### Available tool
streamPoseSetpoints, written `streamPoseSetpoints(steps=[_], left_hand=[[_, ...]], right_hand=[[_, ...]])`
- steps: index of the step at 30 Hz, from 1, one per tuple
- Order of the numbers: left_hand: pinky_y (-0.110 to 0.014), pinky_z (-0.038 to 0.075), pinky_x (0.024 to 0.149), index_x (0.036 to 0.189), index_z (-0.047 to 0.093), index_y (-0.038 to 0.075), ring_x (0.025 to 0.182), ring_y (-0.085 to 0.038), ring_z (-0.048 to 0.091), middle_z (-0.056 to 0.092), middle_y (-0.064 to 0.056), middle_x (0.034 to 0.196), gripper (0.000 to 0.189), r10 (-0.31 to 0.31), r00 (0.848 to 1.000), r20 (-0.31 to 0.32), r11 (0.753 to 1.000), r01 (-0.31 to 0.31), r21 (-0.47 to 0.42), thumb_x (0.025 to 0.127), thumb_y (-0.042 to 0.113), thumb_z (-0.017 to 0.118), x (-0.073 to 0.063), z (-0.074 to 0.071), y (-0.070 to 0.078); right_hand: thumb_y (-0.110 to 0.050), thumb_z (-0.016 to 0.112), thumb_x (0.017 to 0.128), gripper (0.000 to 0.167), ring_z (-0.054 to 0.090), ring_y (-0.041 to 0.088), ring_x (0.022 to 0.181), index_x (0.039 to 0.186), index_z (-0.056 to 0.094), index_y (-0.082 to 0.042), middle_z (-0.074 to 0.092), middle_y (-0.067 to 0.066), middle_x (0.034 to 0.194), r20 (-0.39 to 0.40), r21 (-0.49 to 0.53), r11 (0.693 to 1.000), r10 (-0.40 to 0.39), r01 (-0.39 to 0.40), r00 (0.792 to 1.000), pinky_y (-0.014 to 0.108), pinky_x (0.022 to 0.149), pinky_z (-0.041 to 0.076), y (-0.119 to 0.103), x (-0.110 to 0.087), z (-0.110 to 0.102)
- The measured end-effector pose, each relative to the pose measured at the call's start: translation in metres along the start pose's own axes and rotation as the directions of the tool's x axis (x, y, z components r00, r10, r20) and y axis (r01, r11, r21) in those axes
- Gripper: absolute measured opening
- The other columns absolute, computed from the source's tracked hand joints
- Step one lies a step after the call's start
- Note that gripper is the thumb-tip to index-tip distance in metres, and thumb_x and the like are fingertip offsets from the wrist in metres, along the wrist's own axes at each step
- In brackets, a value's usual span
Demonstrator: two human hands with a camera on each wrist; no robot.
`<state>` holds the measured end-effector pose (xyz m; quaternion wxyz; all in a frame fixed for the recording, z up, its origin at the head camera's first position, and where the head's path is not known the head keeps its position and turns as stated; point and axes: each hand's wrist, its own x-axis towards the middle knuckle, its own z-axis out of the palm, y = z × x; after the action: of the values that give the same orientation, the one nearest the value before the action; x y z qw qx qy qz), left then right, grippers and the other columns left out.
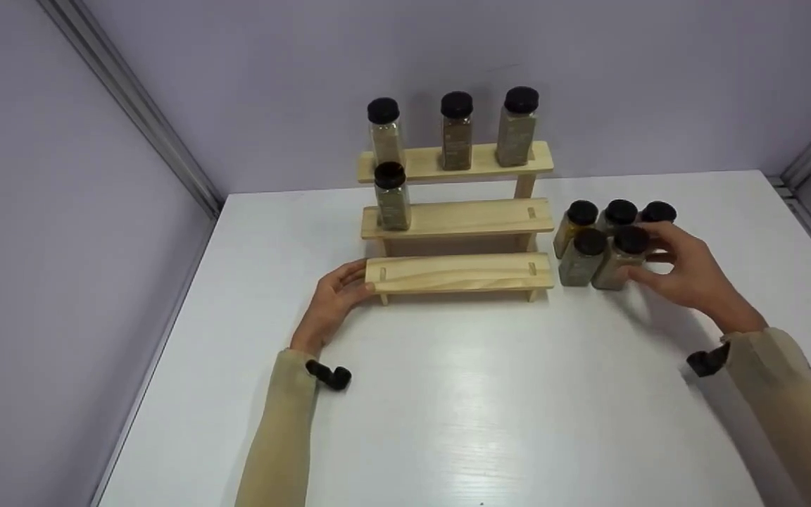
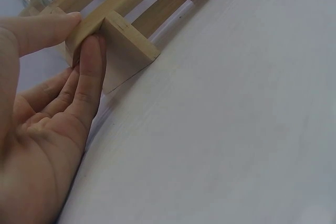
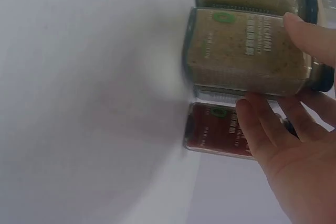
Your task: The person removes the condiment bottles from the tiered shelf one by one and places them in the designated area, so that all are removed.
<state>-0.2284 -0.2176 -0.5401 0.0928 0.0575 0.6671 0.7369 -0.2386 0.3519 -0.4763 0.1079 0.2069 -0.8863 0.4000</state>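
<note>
Tan speckled powder [image 3: 223,51] shows through the white-lettered, black-capped glass jar [image 3: 247,80].

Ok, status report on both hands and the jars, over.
Left hand pinches bottom shelf. Right hand grips front-right jar. Four other jars crowd close.

Nine spice jars [image 1: 457,144], four upper centre and five right of centre; one rack [image 1: 472,218], three shelves [image 1: 458,274]; two hands [image 1: 690,273].

Near the far edge of the smooth, glossy worktop [image 1: 434,394] (streaked with reflected light), the rack [image 1: 458,274] is bare-looking wood, its grain showing. The jars [image 3: 247,51] look like shiny glass with plastic caps [image 1: 521,99]; the sleeves [image 1: 283,422] look like matt cloth.
</note>
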Motion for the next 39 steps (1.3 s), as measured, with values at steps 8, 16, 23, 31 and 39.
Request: streamPoseSetpoints(steps=[8, 16, 23, 31, 39], left_hand=[[-0.033, 0.058, 0.106, 0.159, 0.046, 0.000, 0.126, -0.023, 0.065, 0.053, -0.023, 0.153, 0.062, -0.002, 1.000, 0.007, 1.000, 0.002, -0.015, 0.103, 0.007, 0.071, -0.001, 0.002, 0.002], [-0.032, 0.058, 0.106, 0.158, 0.047, 0.001, 0.127, -0.024, 0.065, 0.053, -0.022, 0.154, 0.062, -0.002, 1.000, -0.005, 1.000, 0.002, -0.012, 0.102, 0.007, 0.072, -0.001, 0.002, 0.002], [-0.032, 0.058, 0.107, 0.158, 0.048, 0.001, 0.130, -0.026, 0.063, 0.054, -0.021, 0.155, 0.062, -0.007, 1.000, -0.010, 1.000, 0.007, -0.016, 0.101, 0.008, 0.073, 0.001, 0.001, 0.001], [-0.031, 0.058, 0.106, 0.157, 0.048, 0.000, 0.128, -0.025, 0.064, 0.054, -0.022, 0.154, 0.061, -0.008, 1.000, -0.006, 1.000, 0.008, -0.010, 0.102, 0.008, 0.072, 0.001, 0.001, -0.001], [-0.033, 0.058, 0.108, 0.157, 0.049, 0.002, 0.128, -0.026, 0.064, 0.055, -0.021, 0.153, 0.060, 0.002, 1.000, 0.003, 1.000, -0.002, 0.011, 0.103, 0.009, 0.072, 0.002, 0.000, -0.001]], right_hand=[[0.009, 0.087, 0.083, 0.065, 0.063, -0.003, 0.109, 0.143, 0.062, 0.000, 0.065, 0.013, 0.131, -0.003, 0.007, 0.994, -0.111, 0.111, 0.994, 0.005, 0.091, 0.049, -0.028, 0.016, -0.016], [0.002, 0.085, 0.089, 0.060, 0.065, -0.006, 0.109, 0.143, 0.064, -0.009, 0.066, 0.001, 0.130, 0.002, 0.023, 0.994, -0.108, 0.108, 0.994, 0.008, 0.088, 0.053, -0.064, 0.039, -0.017], [0.002, 0.087, 0.087, 0.061, 0.064, -0.004, 0.118, 0.142, 0.065, -0.010, 0.064, -0.011, 0.132, 0.001, 0.055, 0.986, -0.156, 0.156, 0.988, 0.016, 0.098, 0.053, -0.087, 0.063, 0.000], [-0.006, 0.088, 0.089, 0.057, 0.067, 0.020, 0.123, 0.141, 0.065, -0.009, 0.068, 0.005, 0.135, 0.046, 0.099, 0.976, -0.197, 0.192, 0.979, 0.020, 0.099, 0.055, -0.111, 0.087, 0.027], [-0.010, 0.086, 0.091, 0.054, 0.066, 0.021, 0.122, 0.140, 0.065, -0.005, 0.069, 0.007, 0.135, 0.078, 0.149, 0.963, -0.239, 0.225, 0.968, 0.041, 0.104, 0.058, -0.126, 0.110, 0.053]])
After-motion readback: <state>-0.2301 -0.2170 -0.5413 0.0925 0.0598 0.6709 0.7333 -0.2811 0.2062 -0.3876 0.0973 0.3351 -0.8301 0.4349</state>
